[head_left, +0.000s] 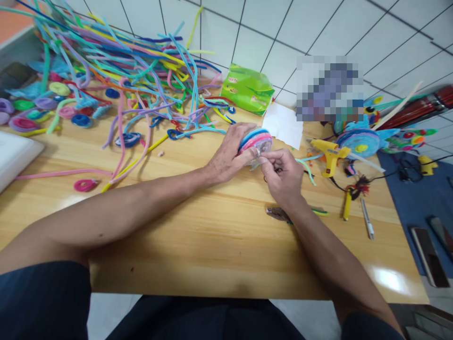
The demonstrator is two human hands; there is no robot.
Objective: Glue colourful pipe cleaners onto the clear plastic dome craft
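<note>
My left hand (231,153) is wrapped round a rounded piece striped in blue, pink and purple (256,137), which looks wound from fuzzy pipe cleaners over something clear. At its near edge, the thumb and fingertips of my right hand (285,177) are pinched together; what they hold is too small to make out. Small dark loops show beneath the right fingers. Under my right forearm lies a brownish tool (278,214), partly hidden, with a green and yellow part emerging on the other side.
Loose pipe cleaners (141,66) and coiled pieces (83,120) fill the left. A green packet (247,89) and white paper (283,125) lie at the back. On the right are a yellow glue gun (329,153), a blue fish shape (361,142), a pen-like knife (367,219) and a phone (430,257).
</note>
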